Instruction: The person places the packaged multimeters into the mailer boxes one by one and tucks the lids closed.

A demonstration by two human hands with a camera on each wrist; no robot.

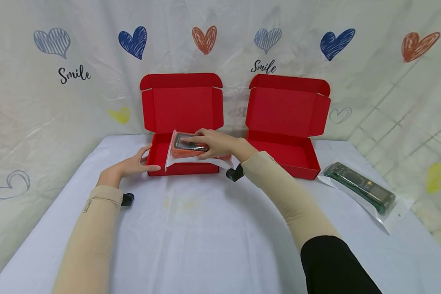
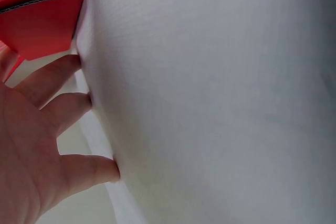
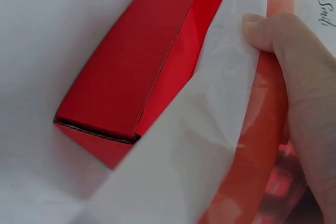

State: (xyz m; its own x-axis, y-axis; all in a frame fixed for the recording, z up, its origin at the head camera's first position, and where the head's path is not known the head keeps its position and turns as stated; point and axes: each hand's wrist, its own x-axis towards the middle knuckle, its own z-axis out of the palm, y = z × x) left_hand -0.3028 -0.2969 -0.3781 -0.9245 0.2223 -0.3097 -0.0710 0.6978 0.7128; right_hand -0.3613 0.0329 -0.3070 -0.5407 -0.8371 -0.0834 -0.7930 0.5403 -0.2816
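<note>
My right hand grips an orange multimeter with a dark face, packed in a clear and white plastic bag. It is held over the left red cardboard box, whose lid stands up at the back. In the right wrist view, the thumb lies along the orange side of the packed meter, above the box's front wall. My left hand is by the box's left front corner, fingers spread. In the left wrist view, fingertips rest at the white cloth beside the box.
A second red box with its lid up stands to the right. Near it, a green multimeter in a similar bag lies on the white tablecloth. A white curtain printed with hearts hangs right behind the boxes.
</note>
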